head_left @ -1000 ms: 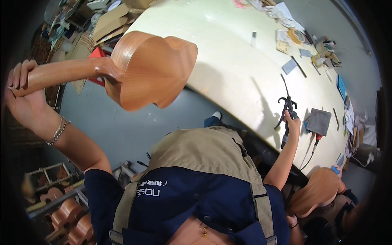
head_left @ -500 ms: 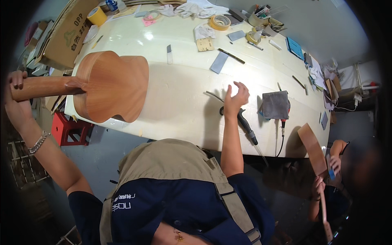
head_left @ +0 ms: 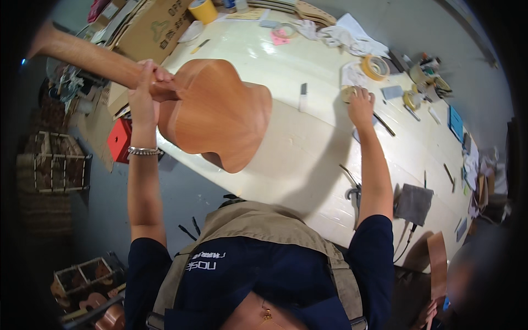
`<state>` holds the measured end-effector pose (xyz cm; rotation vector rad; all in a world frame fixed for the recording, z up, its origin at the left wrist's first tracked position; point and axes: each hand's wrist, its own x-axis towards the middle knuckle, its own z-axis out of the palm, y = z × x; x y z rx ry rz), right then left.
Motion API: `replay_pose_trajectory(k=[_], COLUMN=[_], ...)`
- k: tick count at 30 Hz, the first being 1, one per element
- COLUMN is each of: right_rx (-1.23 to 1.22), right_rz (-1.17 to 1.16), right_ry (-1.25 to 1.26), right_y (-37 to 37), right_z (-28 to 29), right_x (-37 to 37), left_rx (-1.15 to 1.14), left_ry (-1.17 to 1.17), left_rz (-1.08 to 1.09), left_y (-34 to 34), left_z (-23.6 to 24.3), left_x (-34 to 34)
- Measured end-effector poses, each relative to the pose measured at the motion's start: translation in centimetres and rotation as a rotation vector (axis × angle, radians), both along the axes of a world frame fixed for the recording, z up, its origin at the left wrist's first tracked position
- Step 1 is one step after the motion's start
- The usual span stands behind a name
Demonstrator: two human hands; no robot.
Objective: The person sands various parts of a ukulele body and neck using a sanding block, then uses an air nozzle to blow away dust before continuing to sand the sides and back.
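Note:
An unfinished brown wooden ukulele body with its neck (head_left: 220,113) lies back side up over the table's left part. My left hand (head_left: 146,91) is wrapped round the neck, close to where it joins the body. The neck runs up to the far left. My right hand (head_left: 361,107) reaches over the table with bent fingers on a small yellowish piece of sandpaper (head_left: 347,94). Its fingers partly cover the sandpaper. A white cloth (head_left: 352,72) lies just beyond, and a grey-blue flat pad (head_left: 357,135) sits partly under my right wrist.
A grey-topped sander (head_left: 414,204) with a cable and an air blow gun (head_left: 355,192) lie near the right front. A white-handled blade (head_left: 303,98) lies mid-table. Tape rolls (head_left: 375,67) are at the back. A cardboard box (head_left: 157,30) stands far left; another person's hand (head_left: 430,313) holds a curved wooden piece lower right.
My left hand has slid along the neck toward the body, and the neck's end has swung away from me. My right hand has moved from above the blow gun to the sandpaper. The view has turned.

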<state>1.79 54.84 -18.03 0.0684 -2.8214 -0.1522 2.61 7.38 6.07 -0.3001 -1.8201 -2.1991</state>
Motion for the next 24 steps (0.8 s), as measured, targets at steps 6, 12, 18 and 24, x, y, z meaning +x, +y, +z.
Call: replay_pose_trajectory(k=[6,12,18,24], right_rx=[-0.694,-1.181,-0.848,-0.851], right_rz=[0.153,0.453,0.726,0.501], right_ry=[0.53,0.373,0.506,0.412], right_y=[-6.6,-18.7,-25.5,-26.0], right_z=[3.7,8.0,8.2,8.2], right_x=[2.7,13.5,18.7,19.7], left_rx=[0.181,0.172,0.197,0.172], left_ry=[-0.181,-0.472,-0.593,-0.573], left_rz=[-0.035,-0.116,-0.215,-0.272], left_y=[-2.4,-0.5,2.6,3.1], left_z=[0.3,-0.9,-2.9,-2.6], left_x=[0.1,0.1,0.6,0.5])
